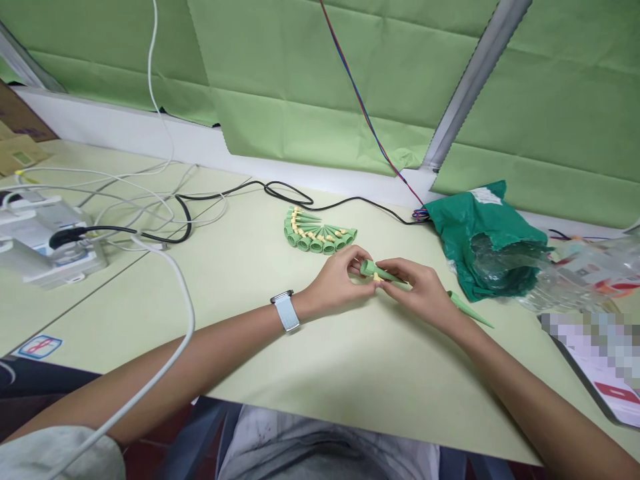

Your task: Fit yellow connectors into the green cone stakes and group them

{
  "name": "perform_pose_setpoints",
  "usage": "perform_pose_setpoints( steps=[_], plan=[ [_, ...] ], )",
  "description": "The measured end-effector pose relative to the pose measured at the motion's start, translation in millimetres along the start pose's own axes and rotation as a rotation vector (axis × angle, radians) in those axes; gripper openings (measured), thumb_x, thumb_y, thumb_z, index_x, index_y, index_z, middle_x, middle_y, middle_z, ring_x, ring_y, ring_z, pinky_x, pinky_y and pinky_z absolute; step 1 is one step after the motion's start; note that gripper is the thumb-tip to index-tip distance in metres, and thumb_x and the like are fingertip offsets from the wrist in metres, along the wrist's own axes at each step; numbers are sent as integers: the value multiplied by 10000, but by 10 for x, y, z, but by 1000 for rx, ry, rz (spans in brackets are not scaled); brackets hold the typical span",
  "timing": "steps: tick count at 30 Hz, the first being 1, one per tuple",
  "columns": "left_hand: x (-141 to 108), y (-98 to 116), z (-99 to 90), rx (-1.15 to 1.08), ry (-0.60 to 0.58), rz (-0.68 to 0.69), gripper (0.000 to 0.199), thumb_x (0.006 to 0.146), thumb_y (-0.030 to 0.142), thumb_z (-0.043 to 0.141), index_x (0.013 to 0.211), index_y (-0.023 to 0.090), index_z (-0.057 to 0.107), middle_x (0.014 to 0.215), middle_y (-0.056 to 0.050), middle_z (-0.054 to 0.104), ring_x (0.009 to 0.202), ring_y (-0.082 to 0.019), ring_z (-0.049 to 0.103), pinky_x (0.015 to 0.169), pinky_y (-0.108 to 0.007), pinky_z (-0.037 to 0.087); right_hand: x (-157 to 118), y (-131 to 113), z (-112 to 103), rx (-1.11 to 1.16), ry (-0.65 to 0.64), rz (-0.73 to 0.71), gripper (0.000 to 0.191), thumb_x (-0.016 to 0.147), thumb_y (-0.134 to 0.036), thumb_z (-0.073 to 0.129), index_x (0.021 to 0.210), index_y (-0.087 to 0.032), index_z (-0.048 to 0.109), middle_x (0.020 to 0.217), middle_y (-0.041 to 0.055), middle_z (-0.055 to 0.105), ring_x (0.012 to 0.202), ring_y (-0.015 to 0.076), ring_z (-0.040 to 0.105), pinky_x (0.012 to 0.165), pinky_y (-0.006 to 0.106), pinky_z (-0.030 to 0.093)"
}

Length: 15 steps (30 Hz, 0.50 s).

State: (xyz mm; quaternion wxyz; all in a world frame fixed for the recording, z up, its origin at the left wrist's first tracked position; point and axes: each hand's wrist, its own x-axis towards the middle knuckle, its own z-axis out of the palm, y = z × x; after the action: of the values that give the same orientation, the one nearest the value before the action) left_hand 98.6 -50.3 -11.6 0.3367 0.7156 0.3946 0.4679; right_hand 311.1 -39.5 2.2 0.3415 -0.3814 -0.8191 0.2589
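So right up close on the pale green desk (350, 360), my left hand (333, 283), with a white watch (286, 311) on the wrist, and my right hand (415, 290) are together, both pinching one green paper cone (383, 272) that lies sideways between them. A little yellow bit (376, 277) pokes out by the fingers, and it looks like the step here is working on that spot on the cone. Fingers hide most of it, so I can't tell exactly how it's fixed. What it seems to need right now is a steady pinch so the paper doesn't spring loose. A loose cone (470, 309) lies just past my right hand, and a neat fan of cones (319, 233) sits further up. Beyond those are a green plastic bag (480, 227), a black cable (310, 200), and green blinds (320, 67).
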Motion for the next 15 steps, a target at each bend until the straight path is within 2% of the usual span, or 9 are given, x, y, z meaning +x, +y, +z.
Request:
perform_pose_setpoints(
  steps=[3, 8, 15],
  plan=[
    [5, -23, -10, -78, -20, -43, 324, 792, 307, 771, 1049, 180, 620, 1054, -67, 653, 937, -178, 639, 859, -331, 551, -16, 5, 17, -27, 40, -41, 249, 927, -399, 683, 1113, -239, 727, 1085, 71, 768, 967, 257, 724, 865, 390, 597],
    [23, -48, -21, -260, -87, -148, 328, 819, 334, 770, 1049, 161, 615, 991, -65, 685, 914, -172, 665, 838, -317, 542, -43, 55, 26, -139, 56, -177, 226, 999, -358, 592, 1144, -267, 738, 1108, 74, 769, 1011, 262, 725, 881, 413, 595],
    [40, -95, -17, -329, -95, -239, 383, 765, 348, 822, 1040, 151, 644, 877, -39, 676, 830, -161, 654, 754, -290, 513, -92, 130, 107, -190, 101, -293, 243, 1015, -254, 558, 1189, -263, 728, 1168, 74, 754, 1059, 242, 718, 958, 404, 576]
  ],
)
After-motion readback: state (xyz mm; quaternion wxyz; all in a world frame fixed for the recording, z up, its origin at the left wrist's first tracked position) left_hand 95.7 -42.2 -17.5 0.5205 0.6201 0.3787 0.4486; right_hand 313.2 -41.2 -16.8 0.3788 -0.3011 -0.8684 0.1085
